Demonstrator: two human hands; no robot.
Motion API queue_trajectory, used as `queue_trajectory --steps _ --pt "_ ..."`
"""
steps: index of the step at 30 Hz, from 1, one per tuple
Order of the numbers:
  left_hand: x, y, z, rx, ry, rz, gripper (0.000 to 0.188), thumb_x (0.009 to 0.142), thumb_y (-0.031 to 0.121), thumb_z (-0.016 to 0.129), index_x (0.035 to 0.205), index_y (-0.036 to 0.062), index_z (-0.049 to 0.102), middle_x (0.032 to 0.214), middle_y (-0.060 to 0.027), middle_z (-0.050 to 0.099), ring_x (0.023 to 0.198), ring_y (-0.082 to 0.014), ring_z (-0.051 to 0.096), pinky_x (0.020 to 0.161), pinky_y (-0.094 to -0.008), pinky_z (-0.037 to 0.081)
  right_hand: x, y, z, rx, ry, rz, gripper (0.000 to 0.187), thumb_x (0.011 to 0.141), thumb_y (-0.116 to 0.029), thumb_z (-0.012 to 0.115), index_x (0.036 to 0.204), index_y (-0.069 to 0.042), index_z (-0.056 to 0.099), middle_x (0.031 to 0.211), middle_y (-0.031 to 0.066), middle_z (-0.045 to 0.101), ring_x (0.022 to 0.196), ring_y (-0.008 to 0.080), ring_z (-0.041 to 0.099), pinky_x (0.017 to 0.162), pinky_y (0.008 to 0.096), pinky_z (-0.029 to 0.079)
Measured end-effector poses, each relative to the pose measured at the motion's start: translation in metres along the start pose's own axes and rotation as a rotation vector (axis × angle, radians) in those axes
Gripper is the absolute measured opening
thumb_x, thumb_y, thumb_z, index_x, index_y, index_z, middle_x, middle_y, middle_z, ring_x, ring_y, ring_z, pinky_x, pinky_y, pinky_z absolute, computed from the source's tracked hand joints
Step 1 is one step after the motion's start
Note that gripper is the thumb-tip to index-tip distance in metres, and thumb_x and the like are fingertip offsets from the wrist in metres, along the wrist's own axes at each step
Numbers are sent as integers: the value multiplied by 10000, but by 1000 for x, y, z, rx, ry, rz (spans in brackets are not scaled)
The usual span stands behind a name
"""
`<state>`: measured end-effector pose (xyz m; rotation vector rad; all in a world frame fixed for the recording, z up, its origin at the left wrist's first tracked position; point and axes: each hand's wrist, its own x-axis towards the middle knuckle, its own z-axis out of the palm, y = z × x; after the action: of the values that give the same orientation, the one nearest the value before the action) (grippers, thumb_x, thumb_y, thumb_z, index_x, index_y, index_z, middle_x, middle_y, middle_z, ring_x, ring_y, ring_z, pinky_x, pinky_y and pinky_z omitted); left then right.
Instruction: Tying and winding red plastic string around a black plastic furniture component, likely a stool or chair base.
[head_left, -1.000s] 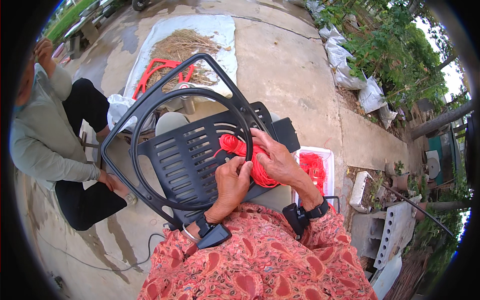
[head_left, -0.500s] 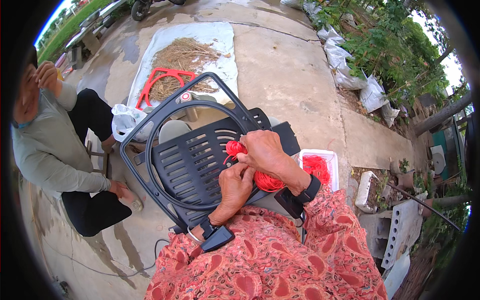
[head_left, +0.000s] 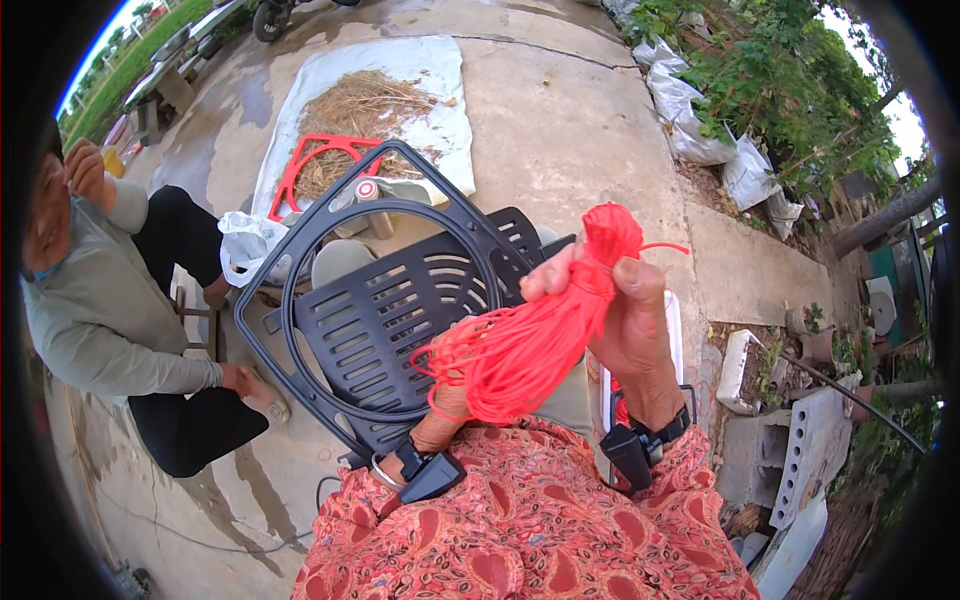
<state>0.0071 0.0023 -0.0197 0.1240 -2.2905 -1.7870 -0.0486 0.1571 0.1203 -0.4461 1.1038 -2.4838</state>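
Observation:
A tied bundle of red cord [head_left: 535, 350] is raised in front of me, its gathered neck up and its loops hanging down to the left. My right hand [head_left: 635, 335] grips it round the neck, thumb in front and fingertips showing on the far side. A loose cord end sticks out to the right. My left hand [head_left: 450, 398] is behind the lower loops, its fingers hidden by the cord. Beyond lies a black plastic frame with a round opening [head_left: 290, 300], over a black slatted panel [head_left: 355, 318].
Partly behind my right hand stands a white container [head_left: 676, 330] with red cord. A seated person [head_left: 110, 300] is at the left, near a white plastic bag [head_left: 245, 245]. Farther off, a red frame [head_left: 290, 185] and dry stalks [head_left: 365, 105] lie on a white sheet [head_left: 440, 80].
My right hand has lifted the red cord bundle up and to the right, turning it so its loops hang toward the left. The loops now cover most of my left hand.

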Motion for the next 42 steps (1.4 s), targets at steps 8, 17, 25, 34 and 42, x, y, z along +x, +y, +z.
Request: queue_trajectory --steps 8,17,25,34,42 --pt "-2 12 4 36 -94 -87 182 904 146 627 895 -34 647 645 -69 658 538 -92 612 518 -269 486 -98 -30 -64 37 421 -4 380 977 -386 489 877 -21 529 740 75 549 695 206 587 750 388 517" --pt "-5 20 12 -61 -111 -175 176 866 146 663 858 -28 634 581 -120 618 510 -218 615 540 -341 476 9 -29 -6 406 77 -56 405 1004 -448 452 884 -66 510 779 38 543 635 145 524 624 303 479" --pt "-16 -46 22 380 3 259 135 861 110 647 951 18 692 937 -158 694 844 -302 666 705 -389 535 42 -53 63 527 -520 7 448 1062 -354 312 1167 55 460 883 52 504 652 157 515 602 343 497" --pt "17 23 3 -560 -52 -439 161 899 57 589 987 -68 641 725 -81 630 563 -115 582 475 -243 476 -89 -79 -4 506 -332 0 393 1010 -342 515 1135 -16 335 755 50 490 517 109 501 422 261 441" --pt "22 33 -12 -717 -158 -540 262 869 118 565 1011 -81 659 733 -110 645 566 -164 592 550 -265 494 -161 -107 -78 139 280 -164 368 1030 -322 413 1126 24 492 697 25 426 451 98 391 380 269 368"
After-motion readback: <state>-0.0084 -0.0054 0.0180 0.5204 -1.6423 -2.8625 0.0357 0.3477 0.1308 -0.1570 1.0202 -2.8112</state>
